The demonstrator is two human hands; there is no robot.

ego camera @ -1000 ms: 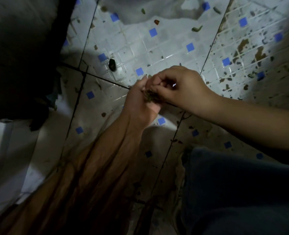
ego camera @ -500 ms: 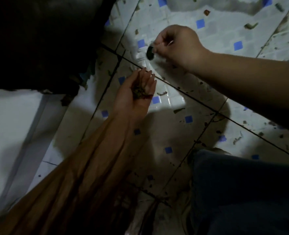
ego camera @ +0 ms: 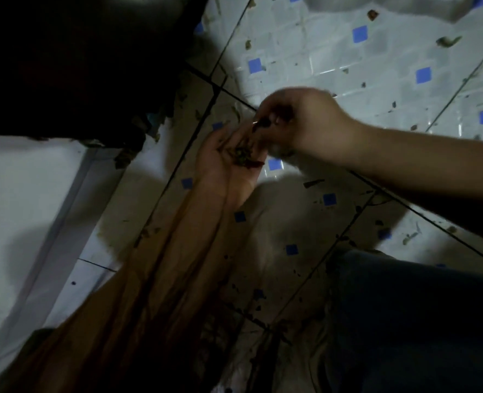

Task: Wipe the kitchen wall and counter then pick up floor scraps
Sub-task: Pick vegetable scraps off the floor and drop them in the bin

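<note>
Tiled floor [ego camera: 305,55]; scrap [ego camera: 263,123] between right fingers [ego camera: 274,114]

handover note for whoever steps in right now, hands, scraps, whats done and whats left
Left hand: palm up, cupped, holding a small pile of scraps.
Right hand: fingertips pinch a dark scrap just above the left palm.
Done: some scraps gathered into the palm.
Left: drop this one in, then collect the many bits scattered over the tiled floor. Wall and counter are out of view.

left hand [ego camera: 229,157] held out palm up, slightly cupped, forearm reaching forward. right hand [ego camera: 305,123] just above its fingertips, fingers [ego camera: 265,120] curled and pinched together, pointing down, a bit blurry.
</note>
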